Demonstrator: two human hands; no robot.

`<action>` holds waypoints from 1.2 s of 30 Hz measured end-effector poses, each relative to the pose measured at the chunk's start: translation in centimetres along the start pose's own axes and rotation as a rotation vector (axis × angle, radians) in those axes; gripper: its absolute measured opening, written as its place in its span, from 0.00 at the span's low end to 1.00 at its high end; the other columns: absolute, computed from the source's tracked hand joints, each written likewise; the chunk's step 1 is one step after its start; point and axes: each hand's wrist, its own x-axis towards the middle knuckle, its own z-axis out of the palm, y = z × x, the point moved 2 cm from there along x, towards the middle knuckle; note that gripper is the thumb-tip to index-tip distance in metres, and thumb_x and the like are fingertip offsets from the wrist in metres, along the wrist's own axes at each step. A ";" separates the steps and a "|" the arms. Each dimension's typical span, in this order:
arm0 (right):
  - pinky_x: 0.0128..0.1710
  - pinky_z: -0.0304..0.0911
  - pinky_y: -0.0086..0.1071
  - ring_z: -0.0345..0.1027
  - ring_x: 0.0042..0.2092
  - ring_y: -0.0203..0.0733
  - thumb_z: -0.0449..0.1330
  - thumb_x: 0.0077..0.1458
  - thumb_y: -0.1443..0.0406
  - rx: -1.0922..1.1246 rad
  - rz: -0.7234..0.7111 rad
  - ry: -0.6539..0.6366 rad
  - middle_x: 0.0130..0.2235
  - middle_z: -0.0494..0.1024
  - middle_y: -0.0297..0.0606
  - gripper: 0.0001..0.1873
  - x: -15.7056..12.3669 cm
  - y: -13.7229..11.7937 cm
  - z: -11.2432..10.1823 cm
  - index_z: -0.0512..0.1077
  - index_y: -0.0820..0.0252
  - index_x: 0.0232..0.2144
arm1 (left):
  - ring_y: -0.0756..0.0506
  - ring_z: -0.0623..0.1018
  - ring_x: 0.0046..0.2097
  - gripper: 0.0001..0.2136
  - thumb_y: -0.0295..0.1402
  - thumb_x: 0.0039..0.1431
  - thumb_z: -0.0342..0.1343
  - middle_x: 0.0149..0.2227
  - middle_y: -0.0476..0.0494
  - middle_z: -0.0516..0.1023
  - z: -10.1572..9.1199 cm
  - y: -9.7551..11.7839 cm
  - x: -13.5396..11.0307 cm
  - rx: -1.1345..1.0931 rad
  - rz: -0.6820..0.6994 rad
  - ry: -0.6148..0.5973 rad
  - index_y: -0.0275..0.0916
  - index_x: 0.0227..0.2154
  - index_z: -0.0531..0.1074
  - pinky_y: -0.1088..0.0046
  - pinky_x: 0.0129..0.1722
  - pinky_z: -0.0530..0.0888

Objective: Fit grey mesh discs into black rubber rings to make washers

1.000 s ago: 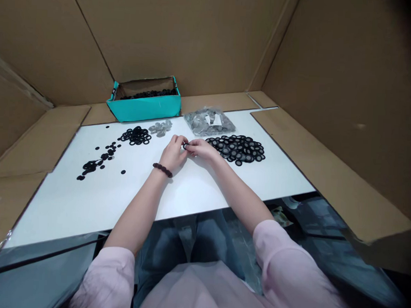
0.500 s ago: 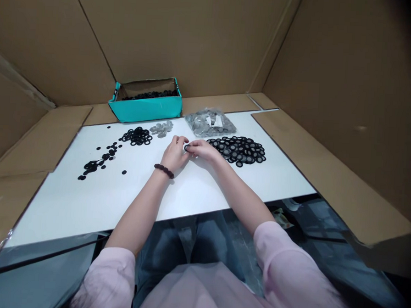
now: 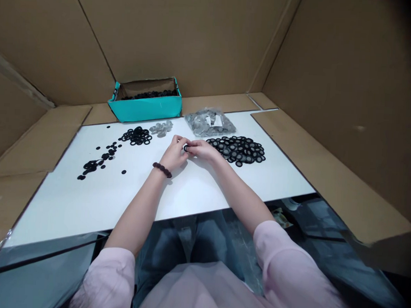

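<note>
My left hand (image 3: 175,153) and my right hand (image 3: 201,150) meet above the middle of the white table (image 3: 193,194). Between their fingertips is a small black ring (image 3: 185,148), pinched from both sides; fingers cover part of it. Just right of my right hand lies a pile of black rings with grey centres (image 3: 243,151). To the left of my hands are a heap of plain black rings (image 3: 136,135) and a few clear grey discs (image 3: 161,128). Small black discs (image 3: 92,166) are scattered farther left.
A turquoise box (image 3: 145,110) with black pieces inside stands at the back left. Beside it lies a clear bag of grey discs (image 3: 210,122) with a white label. Cardboard walls (image 3: 184,38) rise behind and at both sides. One lone black disc (image 3: 123,172) sits left of my left wrist.
The fingers of my left hand have closed in on the ring beside my right fingertips. Both arms stay nearly in place, and the piles look unchanged.
</note>
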 end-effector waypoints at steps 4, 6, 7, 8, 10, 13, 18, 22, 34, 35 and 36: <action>0.24 0.48 0.26 0.56 0.21 0.31 0.61 0.42 0.69 -0.022 -0.005 -0.002 0.17 0.65 0.31 0.06 0.2 0.2 -0.1 0.68 0.64 0.18 | 0.45 0.71 0.43 0.16 0.23 0.48 0.53 0.44 0.42 0.62 0.0 0.0 -0.1 0.024 -0.030 0.010 0.39 0.42 0.67 0.63 0.47 0.72; 0.24 0.48 0.27 0.55 0.21 0.31 0.61 0.42 0.68 -0.033 -0.006 0.000 0.17 0.65 0.31 0.08 0.2 0.3 -0.2 0.67 0.63 0.17 | 0.45 0.71 0.43 0.15 0.25 0.48 0.54 0.43 0.42 0.62 0.0 0.0 -0.1 0.028 -0.043 0.024 0.39 0.41 0.67 0.63 0.46 0.72; 0.24 0.48 0.27 0.56 0.21 0.31 0.61 0.42 0.68 -0.030 -0.004 0.004 0.17 0.65 0.31 0.08 0.3 0.3 -0.3 0.66 0.63 0.17 | 0.45 0.71 0.43 0.14 0.24 0.48 0.54 0.43 0.42 0.61 0.0 -0.1 0.0 0.028 -0.042 0.024 0.39 0.40 0.68 0.63 0.47 0.72; 0.25 0.49 0.27 0.56 0.22 0.31 0.61 0.42 0.68 -0.026 -0.001 0.011 0.17 0.65 0.31 0.07 0.3 0.3 -0.3 0.67 0.63 0.18 | 0.46 0.71 0.43 0.14 0.23 0.48 0.53 0.43 0.43 0.61 0.0 -0.1 0.0 0.027 -0.036 0.020 0.39 0.39 0.68 0.64 0.47 0.72; 0.25 0.50 0.26 0.57 0.22 0.31 0.61 0.41 0.69 -0.026 0.006 0.015 0.17 0.65 0.30 0.05 0.2 0.4 -0.1 0.68 0.64 0.19 | 0.46 0.70 0.44 0.15 0.20 0.47 0.50 0.44 0.43 0.61 0.0 -0.2 0.0 0.027 -0.022 0.017 0.39 0.38 0.70 0.65 0.48 0.71; 0.25 0.50 0.26 0.57 0.22 0.31 0.61 0.41 0.68 -0.042 0.005 -0.005 0.17 0.65 0.30 0.04 0.1 0.3 0.3 0.69 0.64 0.20 | 0.47 0.70 0.43 0.17 0.17 0.47 0.47 0.44 0.43 0.62 -0.1 -0.3 0.1 0.026 -0.023 0.029 0.40 0.36 0.72 0.67 0.47 0.71; 0.24 0.53 0.26 0.58 0.21 0.32 0.61 0.43 0.64 -0.133 -0.060 0.130 0.18 0.65 0.28 0.07 -0.1 -0.7 -0.3 0.67 0.62 0.22 | 0.45 0.71 0.47 0.19 0.17 0.49 0.46 0.46 0.41 0.65 -1.8 -0.9 0.5 0.101 -0.089 0.143 0.40 0.38 0.74 0.65 0.52 0.68; 0.31 0.60 0.29 0.64 0.27 0.35 0.59 0.44 0.65 -0.280 -0.265 0.418 0.24 0.70 0.32 0.05 -2.0 -2.3 -3.9 0.67 0.61 0.25 | 0.38 0.68 0.53 0.15 0.21 0.54 0.46 0.46 0.36 0.69 -4.6 -3.1 -0.1 0.303 -0.431 0.356 0.36 0.40 0.75 0.57 0.56 0.64; 0.50 0.61 0.48 0.68 0.43 0.52 0.55 0.44 0.66 -0.862 -0.095 0.810 0.33 0.75 0.43 0.05 -8.3 1.4 -16.1 0.71 0.57 0.24 | 0.32 0.62 0.62 0.23 0.24 0.57 0.47 0.62 0.31 0.61 -5.9 -6.5 -1.3 0.393 -0.783 0.365 0.34 0.57 0.65 0.52 0.58 0.64; 0.53 0.59 0.50 0.66 0.47 0.54 0.55 0.46 0.65 -0.893 -0.103 0.819 0.36 0.74 0.44 0.05 -8.3 1.5 -16.1 0.71 0.55 0.24 | 0.32 0.61 0.62 0.24 0.24 0.57 0.47 0.63 0.31 0.60 -6.0 -6.6 -1.4 0.392 -0.785 0.374 0.34 0.58 0.64 0.51 0.58 0.63; 0.55 0.56 0.51 0.63 0.51 0.56 0.55 0.47 0.64 -0.918 -0.116 0.828 0.38 0.73 0.45 0.06 -8.2 1.5 -16.0 0.72 0.54 0.25 | 0.32 0.61 0.62 0.24 0.23 0.57 0.47 0.63 0.32 0.60 -6.0 -6.8 -1.4 0.388 -0.785 0.378 0.34 0.57 0.64 0.51 0.59 0.63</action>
